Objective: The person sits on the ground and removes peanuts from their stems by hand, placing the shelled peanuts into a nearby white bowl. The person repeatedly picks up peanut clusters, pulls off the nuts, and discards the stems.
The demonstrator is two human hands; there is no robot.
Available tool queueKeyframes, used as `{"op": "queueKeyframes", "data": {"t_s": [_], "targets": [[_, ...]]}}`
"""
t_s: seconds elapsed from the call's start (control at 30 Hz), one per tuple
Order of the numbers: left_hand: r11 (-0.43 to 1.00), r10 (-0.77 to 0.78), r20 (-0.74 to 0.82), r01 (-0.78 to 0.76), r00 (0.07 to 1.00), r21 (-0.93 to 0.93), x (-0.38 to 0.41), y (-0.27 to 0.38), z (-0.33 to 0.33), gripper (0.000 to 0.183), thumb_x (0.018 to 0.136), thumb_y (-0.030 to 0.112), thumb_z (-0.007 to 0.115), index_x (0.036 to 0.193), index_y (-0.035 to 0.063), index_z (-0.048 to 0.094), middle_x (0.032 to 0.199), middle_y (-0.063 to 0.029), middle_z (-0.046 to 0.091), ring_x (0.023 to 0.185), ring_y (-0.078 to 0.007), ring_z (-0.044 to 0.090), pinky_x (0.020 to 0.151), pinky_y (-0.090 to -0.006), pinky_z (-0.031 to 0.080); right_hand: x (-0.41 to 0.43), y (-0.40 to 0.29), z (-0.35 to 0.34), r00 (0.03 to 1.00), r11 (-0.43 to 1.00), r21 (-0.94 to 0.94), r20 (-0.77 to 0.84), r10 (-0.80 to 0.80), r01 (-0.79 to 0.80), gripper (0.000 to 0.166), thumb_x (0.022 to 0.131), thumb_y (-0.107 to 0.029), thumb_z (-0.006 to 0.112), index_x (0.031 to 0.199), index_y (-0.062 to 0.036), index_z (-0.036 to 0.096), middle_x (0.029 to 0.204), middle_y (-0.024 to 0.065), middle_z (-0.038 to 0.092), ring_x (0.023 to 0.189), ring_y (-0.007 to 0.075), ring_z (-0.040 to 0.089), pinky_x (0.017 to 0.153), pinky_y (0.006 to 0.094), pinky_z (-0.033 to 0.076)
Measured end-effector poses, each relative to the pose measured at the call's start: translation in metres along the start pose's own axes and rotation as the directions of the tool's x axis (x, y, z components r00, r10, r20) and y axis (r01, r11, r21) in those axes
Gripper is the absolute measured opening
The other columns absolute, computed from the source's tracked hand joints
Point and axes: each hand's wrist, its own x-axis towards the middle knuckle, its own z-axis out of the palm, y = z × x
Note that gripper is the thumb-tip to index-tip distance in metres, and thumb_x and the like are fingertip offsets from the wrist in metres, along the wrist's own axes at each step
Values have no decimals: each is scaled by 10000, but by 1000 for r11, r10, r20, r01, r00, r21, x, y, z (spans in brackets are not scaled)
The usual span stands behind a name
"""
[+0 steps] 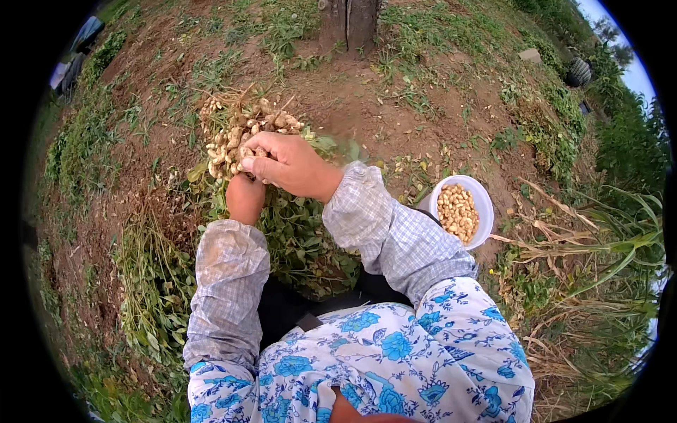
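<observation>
A cluster of peanuts in their shells (232, 140) hangs on roots and stems at upper left of centre, in front of me. My left hand (246, 198) is closed around the plants just below the pods. Over it, my right hand (288, 164) has its thumb and fingers closed on pods of the cluster. Green leaves of the peanut plants (296, 222) spread below both hands. A white plastic bucket (487, 211) stands to the right of my right forearm, with loose peanuts (456, 211) inside.
A pile of pulled peanut plants (153, 275) lies on the soil at the left. A tree trunk (349, 24) rises at the top. Long grassy stalks (597, 243) reach in from the right, near the bucket. A pale block (530, 55) lies at upper right.
</observation>
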Motion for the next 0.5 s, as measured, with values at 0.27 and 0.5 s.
{"op": "queueKeyframes", "data": {"t_s": [0.27, 0.5], "targets": [[962, -269, 3, 269, 963, 40, 9, -9, -23, 461, 738, 362, 758, 989, -18, 685, 877, -222, 687, 811, -392, 654, 744, -429, 505, -103, -34, -135, 779, 940, -142, -604, 165, -309, 274, 931, -252, 617, 1060, -11, 592, 656, -26, 526, 521, 36, 483, 462, 219, 384], [948, -314, 45, 311, 948, 65, 6, 6, -30, 480, 725, 396, 770, 988, -1, 706, 890, -208, 692, 835, -350, 666, 755, -421, 504, -323, 122, -270, 511, 137, -492, -823, 249, -860, 459, 832, -325, 692, 1102, 43, 646, 927, 152, 671, 939, 274, 660, 881, 388, 490]]}}
